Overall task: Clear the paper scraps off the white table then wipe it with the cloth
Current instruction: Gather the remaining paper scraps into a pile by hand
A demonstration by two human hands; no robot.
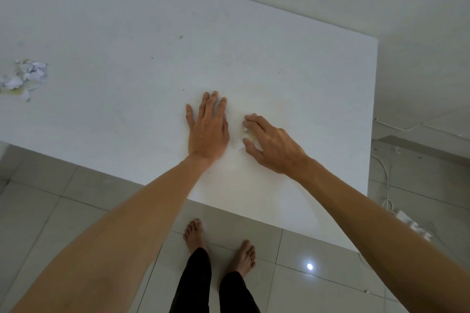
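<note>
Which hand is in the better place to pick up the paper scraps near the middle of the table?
The right hand. Its curled fingers already lie over the small scraps, while the left hand rests flat on the table beside them.

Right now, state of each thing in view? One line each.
left hand: flat on the white table, fingers straight.
right hand: fingers curled round small paper scraps on the table.
pile of paper scraps: loose and crumpled, at the table's left, untouched.
white table: not cleared, faint yellowish stains near the hands.
cloth: not in view.
</note>
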